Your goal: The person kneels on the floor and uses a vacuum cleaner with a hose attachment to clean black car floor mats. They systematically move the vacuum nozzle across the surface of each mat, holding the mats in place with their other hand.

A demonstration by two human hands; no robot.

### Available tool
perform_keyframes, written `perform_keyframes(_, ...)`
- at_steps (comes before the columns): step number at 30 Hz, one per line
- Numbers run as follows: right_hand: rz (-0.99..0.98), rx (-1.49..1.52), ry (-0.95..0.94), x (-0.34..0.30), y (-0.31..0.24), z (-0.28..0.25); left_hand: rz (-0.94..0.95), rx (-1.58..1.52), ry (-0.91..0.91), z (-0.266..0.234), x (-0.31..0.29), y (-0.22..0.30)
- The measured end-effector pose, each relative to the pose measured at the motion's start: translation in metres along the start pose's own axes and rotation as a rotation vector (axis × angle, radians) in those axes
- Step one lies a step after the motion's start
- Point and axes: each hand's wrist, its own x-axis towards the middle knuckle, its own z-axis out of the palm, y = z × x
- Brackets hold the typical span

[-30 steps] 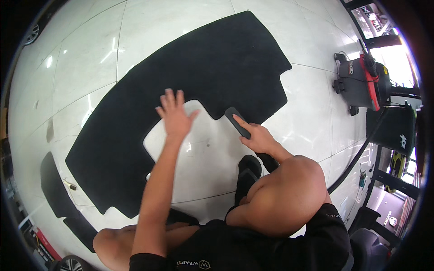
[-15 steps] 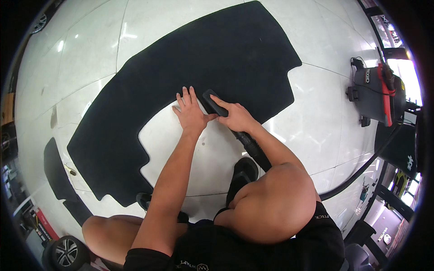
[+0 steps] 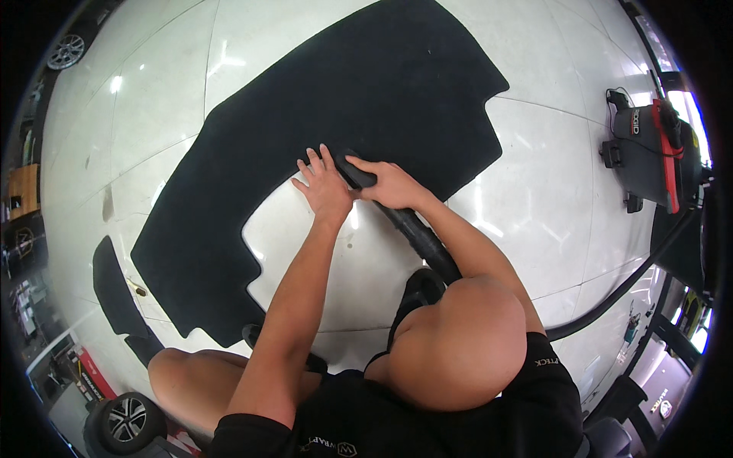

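Observation:
A large black carpet mat, curved with a cut-out on its near side, lies flat on the floor. My left hand rests at the mat's inner edge, fingers spread and fingertips on the carpet. Just right of it, my right hand is wrapped round a black vacuum nozzle, its index finger stretched along the top. The nozzle's head lies against the mat near the inner edge, partly hidden by my hands. From it, a black hose runs back toward my raised right knee and passes out of sight behind it.
At the right stands a grey and red shop vacuum, with its hose curving over the floor. Smaller dark mat pieces lie at the left. A wheel sits at the lower left. The floor is pale, glossy tile.
The nozzle and my right hand have shifted slightly left, closer to my left hand. My left hand stays spread at the mat's edge. The whole view has tilted a little.

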Motion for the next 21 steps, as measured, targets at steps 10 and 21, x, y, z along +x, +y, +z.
perform_keyframes(10,-0.124,-0.076,0.188,0.002,0.008,0.021,-0.015,0.022,-0.044,-0.008,-0.001,-0.001)
perform_keyframes(21,-0.239,-0.090,0.119,0.014,0.010,0.023,0.017,-0.053,0.066,0.004,-0.001,-0.005)
